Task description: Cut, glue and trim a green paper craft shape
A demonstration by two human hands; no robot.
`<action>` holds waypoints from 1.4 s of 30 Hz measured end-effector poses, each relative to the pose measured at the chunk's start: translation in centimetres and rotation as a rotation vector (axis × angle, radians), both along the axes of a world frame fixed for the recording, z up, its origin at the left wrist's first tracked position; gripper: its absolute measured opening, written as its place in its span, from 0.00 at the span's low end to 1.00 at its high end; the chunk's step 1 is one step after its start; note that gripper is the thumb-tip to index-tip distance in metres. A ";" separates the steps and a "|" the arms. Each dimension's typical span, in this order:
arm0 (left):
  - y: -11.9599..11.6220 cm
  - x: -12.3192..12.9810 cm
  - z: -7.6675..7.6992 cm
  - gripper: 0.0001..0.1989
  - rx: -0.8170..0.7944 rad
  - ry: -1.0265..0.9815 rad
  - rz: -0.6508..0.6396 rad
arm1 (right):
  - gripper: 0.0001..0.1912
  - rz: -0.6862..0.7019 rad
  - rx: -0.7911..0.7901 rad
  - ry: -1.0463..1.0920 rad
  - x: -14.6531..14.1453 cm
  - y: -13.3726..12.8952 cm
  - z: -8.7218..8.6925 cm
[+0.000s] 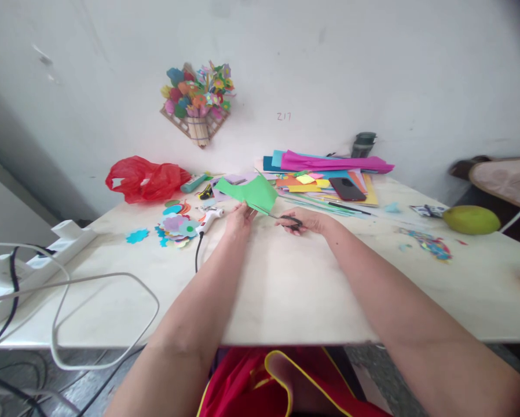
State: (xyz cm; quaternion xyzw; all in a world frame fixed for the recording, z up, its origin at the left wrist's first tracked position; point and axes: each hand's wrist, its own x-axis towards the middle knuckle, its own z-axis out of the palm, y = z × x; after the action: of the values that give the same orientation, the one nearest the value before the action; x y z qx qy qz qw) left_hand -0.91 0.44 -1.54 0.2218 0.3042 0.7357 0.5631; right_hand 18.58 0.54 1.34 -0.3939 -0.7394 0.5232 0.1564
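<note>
Green sheet (257, 191) | left grip (241, 216) clamped on it | right grip (311, 220) round scissors (293, 225) | pale table (290, 295) against white wall (329, 75)

The paper (260, 194) is bright green, an irregular angular sheet held up at a tilt, its narrower end reaching left; the scissors (295, 222), black-handled and roughly level, sit just to its right, blades pointing left along its lower edge
</note>
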 end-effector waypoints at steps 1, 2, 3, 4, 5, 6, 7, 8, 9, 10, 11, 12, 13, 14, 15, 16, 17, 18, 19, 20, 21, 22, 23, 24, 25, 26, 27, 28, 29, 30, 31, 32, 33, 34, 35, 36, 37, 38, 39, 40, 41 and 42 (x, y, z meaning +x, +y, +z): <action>0.1 0.0 -0.1 0.06 0.013 0.005 -0.008 | 0.12 -0.003 0.001 -0.002 0.0 -0.1 0.0; 0.1 0.1 -0.2 0.06 0.024 0.009 -0.014 | 0.12 -0.009 0.001 -0.003 -0.1 -0.1 0.1; 0.2 0.1 -0.3 0.05 0.034 0.012 -0.020 | 0.11 -0.016 0.001 -0.003 -0.1 -0.2 0.1; 0.2 0.1 -0.4 0.05 0.042 0.014 -0.026 | 0.11 -0.020 0.002 -0.003 -0.2 -0.3 0.2; 0.3 0.2 -0.5 0.05 0.049 0.017 -0.030 | 0.11 -0.024 0.004 -0.002 -0.2 -0.3 0.2; 0.3 0.2 -0.6 0.05 0.054 0.018 -0.032 | 0.10 -0.028 0.006 -0.004 -0.2 -0.3 0.2; 0.3 0.2 -0.6 0.05 0.058 0.018 -0.035 | 0.10 -0.032 0.006 -0.006 -0.2 -0.3 0.2; 0.3 0.3 -0.6 0.05 0.059 0.019 -0.036 | 0.10 -0.034 0.008 -0.007 -0.2 -0.3 0.2; 0.4 0.3 -0.6 0.05 0.059 0.019 -0.036 | 0.11 -0.033 0.009 -0.007 -0.2 -0.3 0.1; 0.4 0.3 -0.6 0.05 0.058 0.020 -0.034 | 0.11 -0.033 0.009 -0.004 -0.3 -0.2 0.1; 0.4 0.3 -0.6 0.05 0.057 0.021 -0.033 | 0.11 -0.032 0.009 0.002 -0.3 -0.2 0.0; 0.4 0.3 -0.6 0.05 0.054 0.023 -0.031 | 0.11 -0.030 0.006 0.010 -0.2 -0.1 -0.1; 0.4 0.3 -0.6 0.05 0.052 0.025 -0.030 | 0.11 -0.029 0.002 0.020 -0.2 -0.1 -0.2; 0.4 0.3 -0.6 0.05 0.049 0.028 -0.028 | 0.12 -0.028 -0.002 0.032 -0.2 0.0 -0.2; 0.4 0.3 -0.6 0.05 0.045 0.031 -0.026 | 0.11 -0.029 -0.004 0.045 -0.2 0.0 -0.3; 0.3 0.3 -0.5 0.05 0.041 0.033 -0.027 | 0.11 -0.028 -0.002 0.056 -0.2 0.0 -0.3; 0.3 0.3 -0.5 0.05 0.037 0.035 -0.028 | 0.11 -0.028 0.002 0.065 -0.2 0.0 -0.4; 0.3 0.3 -0.5 0.05 0.033 0.035 -0.030 | 0.11 -0.030 0.008 0.071 -0.3 0.1 -0.4; 0.3 0.3 -0.5 0.05 0.030 0.034 -0.030 | 0.11 -0.031 0.013 0.073 -0.3 0.1 -0.4; 0.2 0.3 -0.4 0.06 0.027 0.032 -0.030 | 0.11 -0.033 0.016 0.075 -0.3 0.1 -0.4; 0.2 0.3 -0.4 0.06 0.025 0.030 -0.028 | 0.11 -0.034 0.016 0.079 -0.3 0.1 -0.4; 0.2 0.3 -0.4 0.06 0.025 0.028 -0.025 | 0.12 -0.034 0.015 0.085 -0.3 0.1 -0.5; 0.1 0.3 -0.3 0.06 0.026 0.026 -0.022 | 0.12 -0.033 0.015 0.093 -0.3 0.1 -0.5; 0.1 0.2 -0.3 0.05 0.028 0.025 -0.021 | 0.12 -0.032 0.017 0.102 -0.3 0.1 -0.5; 0.1 0.2 -0.3 0.05 0.029 0.023 -0.020 | 0.12 -0.031 0.019 0.108 -0.3 0.1 -0.5; 0.1 0.2 -0.3 0.05 0.029 0.022 -0.020 | 0.11 -0.032 0.022 0.113 -0.3 0.2 -0.5; 0.1 0.2 -0.2 0.05 0.028 0.020 -0.018 | 0.11 -0.032 0.024 0.115 -0.3 0.2 -0.5; 0.1 0.2 -0.2 0.05 0.026 0.017 -0.018 | 0.11 -0.034 0.026 0.116 -0.3 0.2 -0.5; 0.1 0.2 -0.2 0.05 0.024 0.012 -0.019 | 0.11 -0.034 0.027 0.116 -0.3 0.2 -0.5; 0.1 0.2 -0.1 0.06 0.021 0.006 -0.019 | 0.11 -0.034 0.025 0.115 -0.2 0.2 -0.5; 0.1 0.2 -0.1 0.06 0.019 0.000 -0.020 | 0.11 -0.035 0.022 0.112 -0.2 0.2 -0.5; 0.1 0.2 -0.1 0.06 0.017 -0.004 -0.022 | 0.11 -0.036 0.022 0.107 -0.2 0.2 -0.5; 0.1 0.2 -0.1 0.06 0.015 -0.007 -0.023 | 0.11 -0.038 0.025 0.100 -0.2 0.2 -0.5; 0.1 0.2 0.0 0.06 0.012 -0.009 -0.023 | 0.11 -0.040 0.030 0.093 -0.1 0.2 -0.5; 0.0 0.2 0.0 0.06 0.008 -0.010 -0.022 | 0.12 -0.042 0.035 0.086 -0.1 0.2 -0.5; 0.0 0.2 0.0 0.06 0.005 -0.011 -0.021 | 0.12 -0.044 0.040 0.078 -0.1 0.2 -0.5; 0.0 0.2 0.1 0.06 0.001 -0.011 -0.017 | 0.13 -0.048 0.046 0.073 -0.1 0.2 -0.5; -0.1 0.2 0.1 0.06 -0.004 -0.011 -0.014 | 0.13 -0.051 0.050 0.071 -0.1 0.2 -0.4; -0.1 0.2 0.1 0.06 -0.009 -0.010 -0.011 | 0.14 -0.054 0.053 0.070 -0.1 0.1 -0.4; -0.2 0.3 0.2 0.06 -0.014 -0.009 -0.009 | 0.14 -0.056 0.058 0.070 -0.1 0.1 -0.4; -0.2 0.3 0.3 0.07 -0.019 -0.008 -0.007 | 0.14 -0.058 0.063 0.070 -0.1 0.0 -0.3; -0.3 0.4 0.3 0.06 -0.024 -0.008 -0.006 | 0.15 -0.056 0.068 0.069 -0.1 0.0 -0.2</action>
State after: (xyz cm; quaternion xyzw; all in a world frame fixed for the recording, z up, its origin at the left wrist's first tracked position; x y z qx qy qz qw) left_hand -0.55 0.16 -1.24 0.2128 0.3101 0.7313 0.5690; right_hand 18.48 0.49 1.09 -0.3907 -0.7396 0.5062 0.2098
